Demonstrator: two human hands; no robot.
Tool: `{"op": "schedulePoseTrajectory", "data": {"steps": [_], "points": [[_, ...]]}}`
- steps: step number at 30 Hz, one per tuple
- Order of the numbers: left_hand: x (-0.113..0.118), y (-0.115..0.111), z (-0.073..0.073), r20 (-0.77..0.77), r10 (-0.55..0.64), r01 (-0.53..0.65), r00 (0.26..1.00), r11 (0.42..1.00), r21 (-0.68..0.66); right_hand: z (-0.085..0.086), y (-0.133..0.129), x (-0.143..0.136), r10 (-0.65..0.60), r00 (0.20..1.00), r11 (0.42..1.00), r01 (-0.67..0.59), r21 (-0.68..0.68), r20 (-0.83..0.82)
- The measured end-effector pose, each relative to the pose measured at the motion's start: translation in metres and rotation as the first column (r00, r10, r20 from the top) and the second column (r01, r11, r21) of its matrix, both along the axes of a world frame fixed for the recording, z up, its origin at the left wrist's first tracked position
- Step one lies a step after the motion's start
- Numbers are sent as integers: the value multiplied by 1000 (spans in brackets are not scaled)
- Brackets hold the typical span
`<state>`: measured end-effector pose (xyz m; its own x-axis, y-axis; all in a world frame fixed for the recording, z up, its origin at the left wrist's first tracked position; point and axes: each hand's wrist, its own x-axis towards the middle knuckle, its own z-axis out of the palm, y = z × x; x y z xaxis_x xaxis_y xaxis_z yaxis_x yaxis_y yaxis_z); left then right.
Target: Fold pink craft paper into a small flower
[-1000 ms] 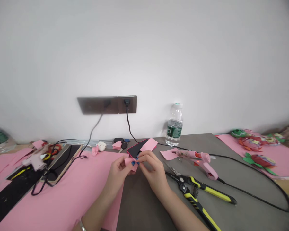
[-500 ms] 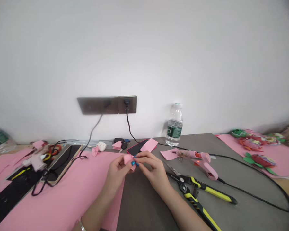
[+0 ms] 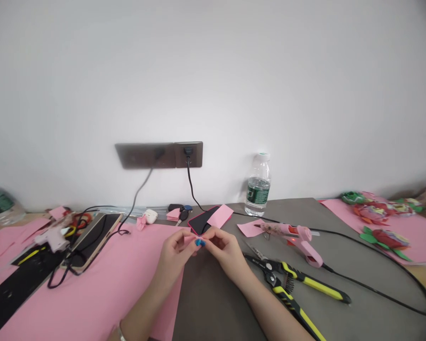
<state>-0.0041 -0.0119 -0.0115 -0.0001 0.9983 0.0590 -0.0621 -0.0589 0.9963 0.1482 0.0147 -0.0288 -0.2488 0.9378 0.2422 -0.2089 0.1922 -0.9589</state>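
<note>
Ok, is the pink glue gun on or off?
Apparently on: a red light glows on the glue gun; its heat cannot be told.

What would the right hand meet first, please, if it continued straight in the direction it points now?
Probably the left hand: the right hand points toward its fingers, and both pinch a small pink paper. Their tips look very close, though one camera leaves depth unclear.

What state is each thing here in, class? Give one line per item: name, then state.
Left hand: pinching small pink paper
Right hand: pinching the same paper
Small pink paper: pinched, mostly hidden
Water bottle: upright, capped
Glue gun: lying down, red light lit
Pliers: lying down, handles apart
Black plug: in wall socket
Pink-edged phone: lying flat, partly covered by pink slip
</note>
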Motion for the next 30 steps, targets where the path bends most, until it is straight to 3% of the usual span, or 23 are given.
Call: {"op": "schedulePoseTrajectory", "data": {"steps": [8,14,18,24,30], "points": [[0,1,0,-68,25,-18,997,995,99,1,-1,-2,23,1000,997,-23,-72,-5],[1,-1,6,-27,52,-52,998,999,16,1,1,0,-19,998,993,12,-115,-63],[-2,0,6,-22,136,-135,990,990,32,1,2,0,-40,995,992,29,-120,-90],[-4,-1,-1,-211,166,-119,963,969,218,1,-1,-2,29,995,989,-43,-140,-100],[-9,-3,-2,-450,168,66,877,886,458,3,-1,-2,50,991,983,-70,-169,-122]]}}
